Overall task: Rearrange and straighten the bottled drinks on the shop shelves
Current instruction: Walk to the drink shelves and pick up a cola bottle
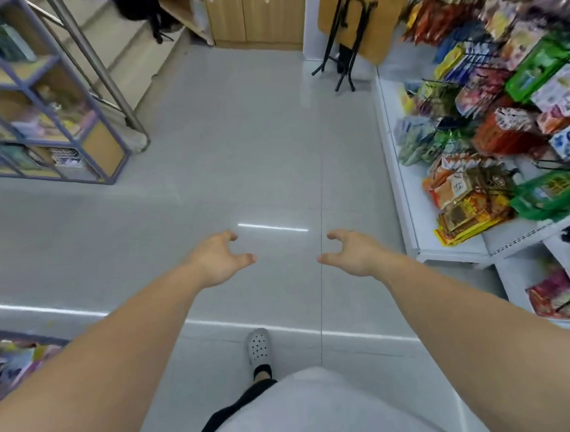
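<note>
- Left hand (220, 259) stretched forward over the grey tiled floor (240, 152), palm down, fingers (246, 258) loosely curled with a gap to the thumb, holding nothing.
- Right hand (355, 253) level with it on the right, also palm down, fingers (336, 235) loosely curled and apart from the thumb, gripping nothing.
- Well apart from each other, with both bare forearms reaching in from the near edge.
- Whereabouts of the bottled drinks: cannot tell from this view.
- White shop shelves (404, 189) along the right side, stacked and hung with colourful snack packets (468, 206) in orange, green, red and blue; more packets on a lower tier at near right.
- Purple-framed rack (83, 104) at far left, fitted with wooden boards carrying small, blurred goods.
- Staircase (129, 49) just right of that rack, rising towards the far left, with a slanted metal handrail (104, 70) along it.
- Wooden cabinet (256, 15) at far centre.
- Folded table (362, 17) with black legs, propped upright just right of the cabinet, at the far end of the white shop shelves.
- Edge of another shelf (10, 355) with blurred goods at near left.
- Grey perforated clog (258, 347) on the floor at near centre, nearer than the hands and roughly between them.
- Black trouser leg (228, 413) and white shirt (320, 409) at the bottom edge.
</note>
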